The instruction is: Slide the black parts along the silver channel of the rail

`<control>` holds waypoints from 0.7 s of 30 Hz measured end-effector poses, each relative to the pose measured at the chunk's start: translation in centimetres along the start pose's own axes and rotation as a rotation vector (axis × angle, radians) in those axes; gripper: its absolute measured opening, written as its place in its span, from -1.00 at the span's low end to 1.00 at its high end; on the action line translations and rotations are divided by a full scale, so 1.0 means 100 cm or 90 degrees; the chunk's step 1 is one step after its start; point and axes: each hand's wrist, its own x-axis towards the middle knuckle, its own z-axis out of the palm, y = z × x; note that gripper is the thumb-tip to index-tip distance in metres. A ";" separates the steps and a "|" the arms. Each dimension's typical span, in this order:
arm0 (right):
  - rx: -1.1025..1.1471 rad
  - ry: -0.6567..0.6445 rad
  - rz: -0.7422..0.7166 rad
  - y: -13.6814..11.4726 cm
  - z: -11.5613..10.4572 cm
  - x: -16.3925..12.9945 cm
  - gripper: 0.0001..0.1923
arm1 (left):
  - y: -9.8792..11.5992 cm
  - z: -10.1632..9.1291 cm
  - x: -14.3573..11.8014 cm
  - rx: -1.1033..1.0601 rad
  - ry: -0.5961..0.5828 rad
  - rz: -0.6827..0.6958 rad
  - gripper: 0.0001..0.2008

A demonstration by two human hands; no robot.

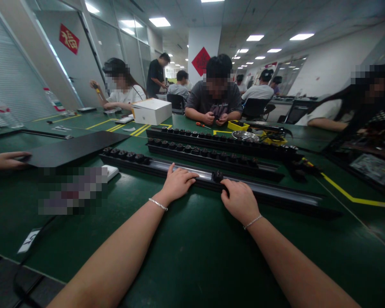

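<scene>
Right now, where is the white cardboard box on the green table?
In the head view, the white cardboard box stands left of centre at the far side of the green table, beyond the long black rails.

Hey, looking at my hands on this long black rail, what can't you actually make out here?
Head view only:
- Right hand fingers: curl over the black rail, so their hold on the small black knob is hidden.
- Left hand: palm covers the rail beneath.
- Pixelated patch on the green table: unreadable.
- Rail's right end: too dark to trace.
</scene>
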 end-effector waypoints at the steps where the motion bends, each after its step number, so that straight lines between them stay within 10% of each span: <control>1: -0.001 0.000 0.001 0.000 0.000 0.000 -0.73 | 0.000 0.000 0.000 0.000 -0.001 0.000 -0.74; 21: -0.026 0.003 0.013 -0.001 -0.001 0.000 -0.72 | -0.001 0.000 0.000 -0.006 0.000 0.000 -0.74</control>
